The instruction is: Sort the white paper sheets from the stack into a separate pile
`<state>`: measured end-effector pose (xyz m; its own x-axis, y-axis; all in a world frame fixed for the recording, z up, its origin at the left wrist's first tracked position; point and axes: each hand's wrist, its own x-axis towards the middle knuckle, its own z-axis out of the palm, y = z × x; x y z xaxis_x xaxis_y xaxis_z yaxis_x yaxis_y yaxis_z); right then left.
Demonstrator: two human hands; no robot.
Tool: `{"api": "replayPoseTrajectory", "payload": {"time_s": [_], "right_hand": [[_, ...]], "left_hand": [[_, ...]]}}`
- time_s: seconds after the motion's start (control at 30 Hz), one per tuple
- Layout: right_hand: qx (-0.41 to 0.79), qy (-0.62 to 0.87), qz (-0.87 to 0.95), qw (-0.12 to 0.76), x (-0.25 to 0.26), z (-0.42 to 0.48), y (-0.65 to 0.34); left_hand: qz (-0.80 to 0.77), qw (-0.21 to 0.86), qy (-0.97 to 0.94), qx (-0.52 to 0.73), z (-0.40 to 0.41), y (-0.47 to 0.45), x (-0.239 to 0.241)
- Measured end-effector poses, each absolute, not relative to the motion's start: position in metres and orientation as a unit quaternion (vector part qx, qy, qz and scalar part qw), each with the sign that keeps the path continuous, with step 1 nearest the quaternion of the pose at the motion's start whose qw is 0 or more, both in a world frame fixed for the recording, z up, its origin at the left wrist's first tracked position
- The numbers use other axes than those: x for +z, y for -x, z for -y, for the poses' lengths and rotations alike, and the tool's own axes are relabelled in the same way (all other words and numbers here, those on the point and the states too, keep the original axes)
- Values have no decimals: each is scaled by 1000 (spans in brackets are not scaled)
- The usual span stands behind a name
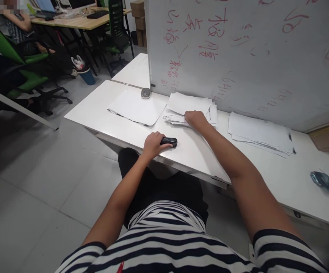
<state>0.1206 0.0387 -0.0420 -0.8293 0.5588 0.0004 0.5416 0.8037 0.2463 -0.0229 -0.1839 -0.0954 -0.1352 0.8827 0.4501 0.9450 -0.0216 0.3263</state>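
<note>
My left hand (153,145) is wrapped around a black stapler (170,141), which lies at the front edge of the white table. My right hand (196,120) is closed at the near side of a stack of paper (190,101), its fingers at the edge of the upper sheets, which look slightly lifted. The fingertips are partly hidden behind the hand. To the left of this stack lies a flat pile of white sheets (137,108) with a dark strip along its near edge.
A rounded grey object (145,93) rests at the sheets' far edge. Another paper stack (261,132) and a dark glossy object (325,183) are to the right. A whiteboard (238,57) with red writing rises behind the table (87,108). A person sits at the far left.
</note>
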Motion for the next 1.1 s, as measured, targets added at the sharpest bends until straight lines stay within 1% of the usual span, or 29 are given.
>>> {"api": "replayPoseTrajectory", "payload": {"time_s": [0.1,0.2,0.27,0.33,0.37,0.4,0.43,0.47,0.5,0.53,0.57,0.67,0.73,0.77,0.83,0.93,1.0,1.07,1.1], "right_hand": [[121,-311,-943,-14,-35,-33,-123],[131,-322,-931,-113,-26,-11,-141],[132,-300,-924,-199,-26,19,-165],[114,-247,-920,-281,-33,58,-195],[99,-221,-919,-312,-40,78,-209],[79,-189,-921,-332,-49,98,-223],[58,-155,-929,-332,-58,117,-234],[42,-133,-932,-335,-67,133,-244],[28,-119,-936,-329,-75,146,-252],[19,-115,-941,-318,-83,157,-258],[14,-123,-944,-306,-89,165,-263],[-6,-184,-949,-256,-104,180,-275],[-41,-231,-939,-252,-111,187,-282],[-64,-253,-928,-268,-114,189,-286],[-112,-317,-882,-330,-119,192,-293],[-214,-457,-748,-432,-114,186,-301],[-326,-499,-666,-449,-100,176,-304],[-420,-479,-633,-440,-80,164,-307],[-439,-462,-631,-442,-70,158,-309]], "left_hand": [[723,42,627,-287,182,23,-96],[764,44,560,-316,184,18,-89],[766,42,518,-378,190,7,-76],[734,-10,487,-473,202,-8,-59],[706,-72,468,-526,209,-16,-50],[663,-166,449,-575,215,-23,-41],[610,-280,420,-611,221,-29,-33],[568,-388,396,-609,225,-34,-27],[541,-469,368,-593,228,-36,-24],[531,-530,340,-567,230,-38,-23],[542,-563,317,-537,230,-38,-24],[606,-575,284,-470,230,-33,-38],[615,-574,297,-452,232,-31,-49],[609,-575,309,-450,233,-30,-53],[598,-569,337,-452,237,-31,-58],[588,-549,389,-449,238,-36,-55],[585,-518,438,-445,235,-42,-44],[580,-471,497,-442,229,-47,-27],[575,-443,526,-443,226,-49,-18]]}}
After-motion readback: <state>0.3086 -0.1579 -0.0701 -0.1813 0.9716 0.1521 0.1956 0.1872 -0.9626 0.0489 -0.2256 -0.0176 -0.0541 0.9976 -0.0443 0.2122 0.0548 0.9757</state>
